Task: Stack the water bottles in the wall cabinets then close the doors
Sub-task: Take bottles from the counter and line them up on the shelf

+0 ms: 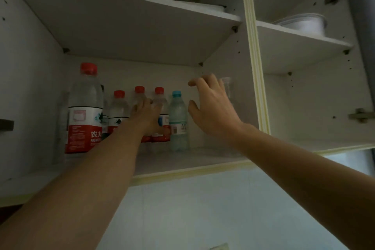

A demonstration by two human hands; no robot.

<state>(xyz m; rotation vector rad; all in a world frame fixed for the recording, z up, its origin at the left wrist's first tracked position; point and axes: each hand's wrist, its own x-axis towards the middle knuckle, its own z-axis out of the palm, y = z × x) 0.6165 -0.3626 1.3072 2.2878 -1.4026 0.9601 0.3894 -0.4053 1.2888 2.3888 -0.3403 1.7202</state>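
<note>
The lower shelf (pixel 182 160) of the white wall cabinet carries a large red-capped bottle (pixel 85 107) at left, three small red-capped bottles (pixel 118 107) beside it, a teal-capped bottle (pixel 178 122), and a clear glass (pixel 228 89) at right.

you have five capped bottles on the lower shelf: one large red-capped bottle (pixel 84 107), three small red-capped bottles (pixel 118 107), and one teal-capped bottle (pixel 178 122) just left of your right fingers (pixel 199 83). one clear glass (pixel 228 89) stands behind those fingers.
</note>
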